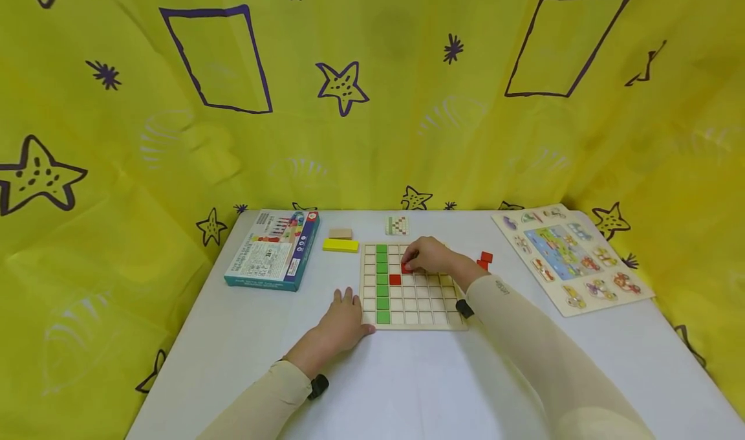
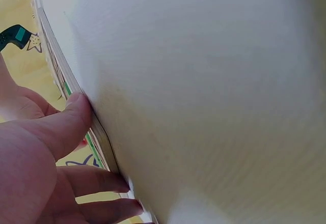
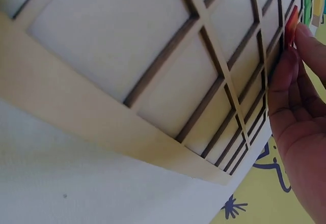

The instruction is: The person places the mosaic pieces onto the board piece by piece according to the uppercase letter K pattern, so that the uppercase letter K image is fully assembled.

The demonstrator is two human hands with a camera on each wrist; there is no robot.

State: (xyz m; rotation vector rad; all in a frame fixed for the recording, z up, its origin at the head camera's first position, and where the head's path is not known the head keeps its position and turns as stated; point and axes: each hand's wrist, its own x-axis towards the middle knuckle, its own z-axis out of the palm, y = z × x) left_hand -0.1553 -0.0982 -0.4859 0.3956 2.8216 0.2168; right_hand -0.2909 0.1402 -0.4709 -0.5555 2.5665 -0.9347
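Blue box (image 1: pixel 272 251) far left, idle. Our left hand (image 1: pixel 343 320), fingers flat and relaxed, presses near-left corner of grid board (image 1: pixel 410 301), likely steadying it. Our right hand (image 1: pixel 427 255) pinches red tile (image 1: pixel 406 268), seating it in cell just right of green column (image 1: pixel 381 283). Spare red tiles (image 1: pixel 484 260) right of board, within reach.

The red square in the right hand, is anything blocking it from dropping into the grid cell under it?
Nothing visible does. The right hand pinches the red square right over the wooden grid board. Another red square and the green column sit in cells beside it. The fingers hide the cell itself.
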